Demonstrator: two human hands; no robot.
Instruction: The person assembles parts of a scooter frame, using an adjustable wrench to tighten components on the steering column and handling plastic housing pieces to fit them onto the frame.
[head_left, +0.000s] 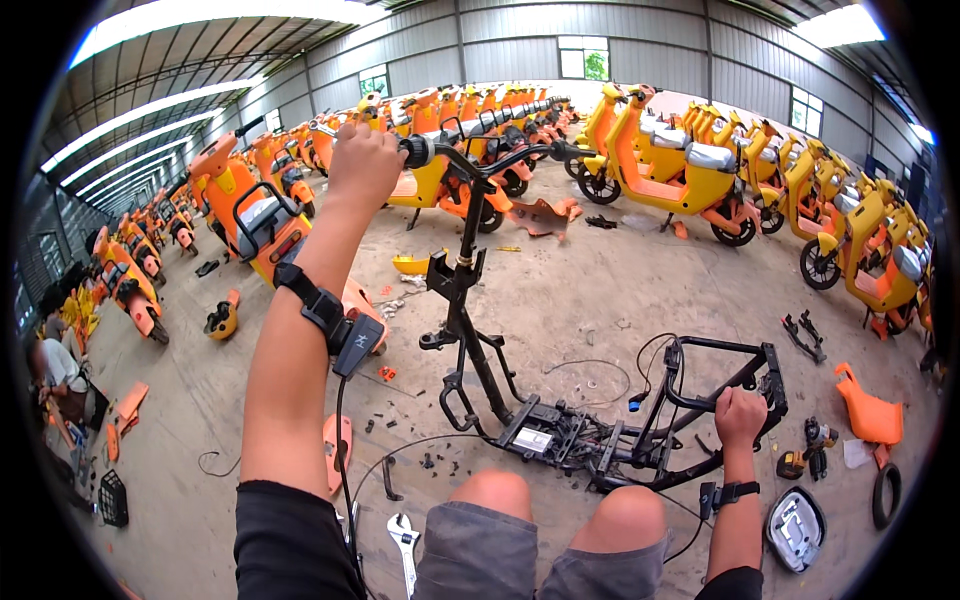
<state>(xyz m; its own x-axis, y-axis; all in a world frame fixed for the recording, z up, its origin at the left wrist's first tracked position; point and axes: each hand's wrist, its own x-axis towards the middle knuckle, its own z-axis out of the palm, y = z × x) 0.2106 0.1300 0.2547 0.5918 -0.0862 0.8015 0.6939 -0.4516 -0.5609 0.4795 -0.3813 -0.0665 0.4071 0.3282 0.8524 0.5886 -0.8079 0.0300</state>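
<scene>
A stripped black scooter frame (475, 365) stands before my knees, its steering column tilted upright. My left hand (366, 160) is closed around the left end of its handlebar (480, 165), at the grip. At the rear of the frame, my right hand (740, 414) is wrapped round a tube of the rear rack (690, 402). Between the two, the floor section holds a control box with a pale label (533, 440) and loose wiring. A cable ending in a blue connector (635, 403) hangs by the rear part.
An adjustable wrench (404, 548) lies by my left knee. To the right are a cordless drill (820, 437), an orange body panel (868, 408), a tyre (886, 496) and a silver-lined seat shell (796, 530). Rows of yellow-orange scooters (640, 160) fill the background; a person (62, 375) sits far left.
</scene>
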